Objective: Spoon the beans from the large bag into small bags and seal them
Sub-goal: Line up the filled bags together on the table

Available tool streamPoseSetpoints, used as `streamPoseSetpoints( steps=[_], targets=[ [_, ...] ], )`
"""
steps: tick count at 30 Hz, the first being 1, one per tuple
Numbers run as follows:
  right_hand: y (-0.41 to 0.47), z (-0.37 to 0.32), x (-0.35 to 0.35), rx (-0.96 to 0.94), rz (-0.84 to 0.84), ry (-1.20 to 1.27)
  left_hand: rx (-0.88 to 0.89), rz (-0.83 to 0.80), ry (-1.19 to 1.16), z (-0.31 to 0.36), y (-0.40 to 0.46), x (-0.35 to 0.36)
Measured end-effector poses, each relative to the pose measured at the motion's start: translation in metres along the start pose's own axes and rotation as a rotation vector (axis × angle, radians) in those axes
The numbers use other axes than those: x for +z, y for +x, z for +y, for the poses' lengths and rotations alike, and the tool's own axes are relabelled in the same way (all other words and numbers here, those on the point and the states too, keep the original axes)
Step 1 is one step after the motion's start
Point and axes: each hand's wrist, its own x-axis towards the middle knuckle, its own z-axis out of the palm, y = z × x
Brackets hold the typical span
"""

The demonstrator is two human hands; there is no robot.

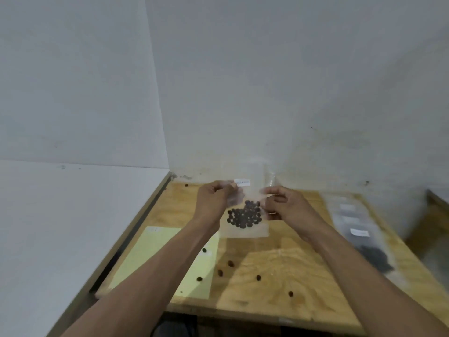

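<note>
From my head camera I see both my arms stretched out over the wooden table [279, 268]. My left hand [213, 199] pinches the upper left edge of a small clear bag [245, 229], and my right hand [284, 203] is closed on its upper right edge, so the bag hangs upright between them, above the far middle of the table. A cluster of dark beans [245, 215] sits inside the bag, in its middle part. A white label [242, 182] shows at the bag's top, just beside my left fingertips. On the table near me lies a yellow sheet of paper [155, 259] to the left, with loose beans [258, 277] scattered on it and on the bare wood. On the right, blurred, lies a row of filled bags [359, 237] with white labels.
</note>
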Motion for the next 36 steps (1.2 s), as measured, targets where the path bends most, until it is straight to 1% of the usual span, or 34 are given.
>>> streamPoseSetpoints(
  steps=[3,4,6,8,10,12,16,18,20,24,30,33,36],
  targets=[
    [-0.02,0.005,-0.051,0.016,0.154,0.008,0.113,-0.138,0.384,-0.009,-0.011,0.049],
    [-0.029,0.007,-0.069,0.029,0.217,0.011,0.124,-0.206,0.456,-0.012,-0.019,0.066],
    [-0.048,0.011,-0.101,0.053,0.345,-0.014,0.131,-0.352,0.5,-0.017,-0.036,0.098],
    [-0.069,0.019,-0.131,0.085,0.452,-0.091,0.201,-0.455,0.56,-0.027,-0.05,0.131],
    [-0.09,0.032,-0.157,0.133,0.508,-0.213,0.225,-0.536,0.639,-0.04,-0.062,0.161],
    [-0.109,0.044,-0.173,0.19,0.519,-0.34,0.179,-0.598,0.737,-0.058,-0.07,0.184],
    [-0.131,0.07,-0.182,0.289,0.524,-0.538,0.123,-0.625,0.943,-0.09,-0.084,0.211],
    [-0.135,0.078,-0.179,0.316,0.515,-0.634,0.107,-0.618,0.974,-0.095,-0.089,0.214],
    [-0.134,0.083,-0.176,0.336,0.511,-0.704,0.065,-0.614,0.947,-0.094,-0.09,0.216],
    [-0.127,0.083,-0.173,0.342,0.515,-0.735,0.027,-0.607,0.913,-0.089,-0.087,0.219],
    [-0.124,0.082,-0.174,0.356,0.52,-0.728,0.023,-0.617,0.917,-0.086,-0.089,0.22],
    [-0.124,0.078,-0.173,0.386,0.501,-0.731,0.05,-0.636,0.926,-0.081,-0.089,0.217],
    [-0.12,0.071,-0.167,0.361,0.586,-0.807,0.133,-0.596,0.927,-0.072,-0.087,0.207]
  ],
)
